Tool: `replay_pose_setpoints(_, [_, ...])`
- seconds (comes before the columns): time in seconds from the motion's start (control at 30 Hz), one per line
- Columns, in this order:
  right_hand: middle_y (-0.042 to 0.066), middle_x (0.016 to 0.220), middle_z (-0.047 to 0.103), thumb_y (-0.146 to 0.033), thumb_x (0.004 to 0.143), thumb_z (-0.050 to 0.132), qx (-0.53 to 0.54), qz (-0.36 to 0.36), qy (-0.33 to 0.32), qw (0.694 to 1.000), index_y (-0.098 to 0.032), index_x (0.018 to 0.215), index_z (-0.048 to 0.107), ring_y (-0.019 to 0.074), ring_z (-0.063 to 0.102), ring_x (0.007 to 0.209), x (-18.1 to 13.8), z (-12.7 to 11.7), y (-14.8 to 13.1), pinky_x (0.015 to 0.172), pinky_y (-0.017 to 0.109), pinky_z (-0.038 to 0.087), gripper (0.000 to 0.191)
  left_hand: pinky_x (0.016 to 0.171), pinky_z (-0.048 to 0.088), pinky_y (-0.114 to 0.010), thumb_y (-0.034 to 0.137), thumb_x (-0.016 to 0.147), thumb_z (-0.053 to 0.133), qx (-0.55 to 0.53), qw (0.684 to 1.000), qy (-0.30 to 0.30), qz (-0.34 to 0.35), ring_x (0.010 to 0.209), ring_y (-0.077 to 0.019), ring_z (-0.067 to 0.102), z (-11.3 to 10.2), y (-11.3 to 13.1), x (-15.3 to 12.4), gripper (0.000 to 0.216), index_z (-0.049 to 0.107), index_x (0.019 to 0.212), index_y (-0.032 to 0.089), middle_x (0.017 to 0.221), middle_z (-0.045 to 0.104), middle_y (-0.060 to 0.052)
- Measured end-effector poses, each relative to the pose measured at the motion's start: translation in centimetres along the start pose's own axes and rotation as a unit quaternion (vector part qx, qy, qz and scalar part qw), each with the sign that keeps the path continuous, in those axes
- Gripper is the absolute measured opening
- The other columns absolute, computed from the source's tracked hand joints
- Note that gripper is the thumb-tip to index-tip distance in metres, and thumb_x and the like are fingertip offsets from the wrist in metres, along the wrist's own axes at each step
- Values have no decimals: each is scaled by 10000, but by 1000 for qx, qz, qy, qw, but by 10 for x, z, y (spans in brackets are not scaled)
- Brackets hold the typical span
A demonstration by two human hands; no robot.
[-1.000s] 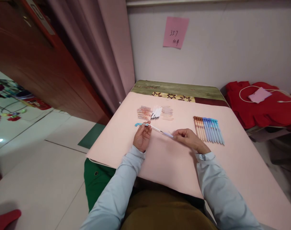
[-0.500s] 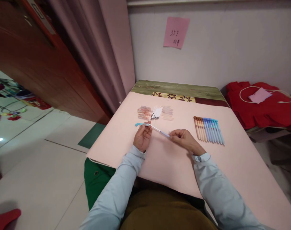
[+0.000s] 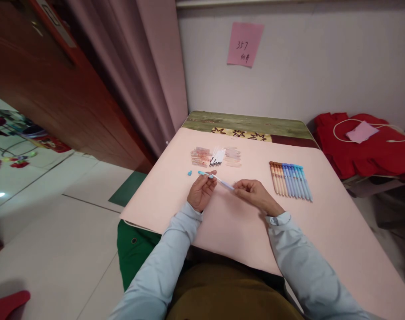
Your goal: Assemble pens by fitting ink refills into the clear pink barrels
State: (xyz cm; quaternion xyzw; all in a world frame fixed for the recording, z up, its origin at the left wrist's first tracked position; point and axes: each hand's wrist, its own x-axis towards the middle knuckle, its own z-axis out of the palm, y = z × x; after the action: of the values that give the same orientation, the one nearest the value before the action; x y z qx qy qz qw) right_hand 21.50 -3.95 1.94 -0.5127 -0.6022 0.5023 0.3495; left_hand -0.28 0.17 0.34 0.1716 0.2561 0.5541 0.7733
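Where in R hand [image 3: 256, 195], pen [image 3: 226, 185] obsc.

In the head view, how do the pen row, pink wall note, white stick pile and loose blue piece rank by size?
1. Pen row and pink wall note: too alike to rank
2. White stick pile
3. Loose blue piece, clearly smallest

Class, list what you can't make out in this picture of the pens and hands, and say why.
Head view: part of the light-blue pen piece, hidden by the left hand.
Head view: the far end of the lilac barrel, covered by the right hand.
Head view: the fine markings on the row of pens, too small.
Head view: the red cloth, cut off by the right edge.
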Motion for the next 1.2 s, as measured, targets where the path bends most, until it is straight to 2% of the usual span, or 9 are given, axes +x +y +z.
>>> replay_pose_setpoints(0.17, [20, 750, 653, -441, 807, 695, -1, -4, 5, 1000, -159, 923, 719, 119, 486, 606, 1, 6, 1, 533, 236, 338, 306, 655, 520, -205, 218, 832, 724, 63, 997, -45, -5, 796, -112, 651, 1, -2, -3, 143, 725, 932, 116, 1034, 718, -92])
replay_pose_setpoints(0.3, [15, 738, 652, -458, 805, 700, -10, -2, 20, 1000, -170, 933, 714, 117, 476, 589, 2, 8, 3, 528, 240, 339, 316, 652, 482, -210, 237, 782, 773, 118, 990, -78, 1, 781, -118, 625, 7, -5, -7, 201, 743, 935, 109, 921, 717, -93])
replay_pose_setpoints(0.37, [14, 736, 646, -457, 800, 706, 4, -4, 27, 1000, -169, 925, 706, 114, 474, 586, 2, 9, 3, 528, 239, 337, 313, 662, 475, -215, 229, 768, 782, 133, 988, -82, 2, 789, -119, 621, 8, -6, -8, 214, 748, 941, 108, 951, 719, -101])
replay_pose_setpoints(0.5, [9, 728, 626, -444, 770, 736, 61, 5, 57, 997, -162, 919, 677, 113, 486, 588, 4, 9, 0, 525, 235, 338, 324, 686, 484, -222, 227, 768, 783, 102, 993, -56, 1, 814, -112, 633, 4, -5, -6, 186, 730, 917, 128, 1120, 702, -102])
replay_pose_setpoints(0.63, [-4, 693, 596, -420, 779, 729, 72, -3, 76, 995, -155, 898, 666, 105, 471, 579, 3, 5, -1, 518, 229, 323, 298, 706, 514, -228, 252, 808, 756, 55, 998, -20, -8, 770, -102, 635, -3, -3, -1, 166, 698, 915, 140, 996, 708, -65])
replay_pose_setpoints(0.73, [-15, 670, 572, -408, 810, 699, 53, -24, 58, 997, -157, 900, 671, 100, 445, 567, 2, 3, 1, 508, 228, 300, 268, 701, 521, -217, 252, 824, 745, 46, 999, -5, -2, 742, -92, 631, -4, -4, 1, 160, 683, 911, 133, 922, 699, -49])
replay_pose_setpoints(0.93, [-11, 686, 571, -429, 844, 663, 24, -44, 21, 999, -165, 902, 668, 102, 433, 571, 0, 3, 5, 514, 234, 298, 270, 687, 520, -202, 237, 828, 742, 57, 998, 12, 17, 716, -81, 627, 0, -6, 1, 147, 672, 891, 125, 894, 697, -44])
replay_pose_setpoints(1.2, [-12, 680, 556, -412, 846, 649, -2, -34, 30, 999, -168, 891, 662, 105, 432, 577, 0, 4, 3, 511, 231, 302, 249, 678, 508, -197, 244, 822, 749, 75, 997, 7, 28, 704, -79, 617, 2, -8, 0, 144, 674, 872, 131, 889, 702, -47])
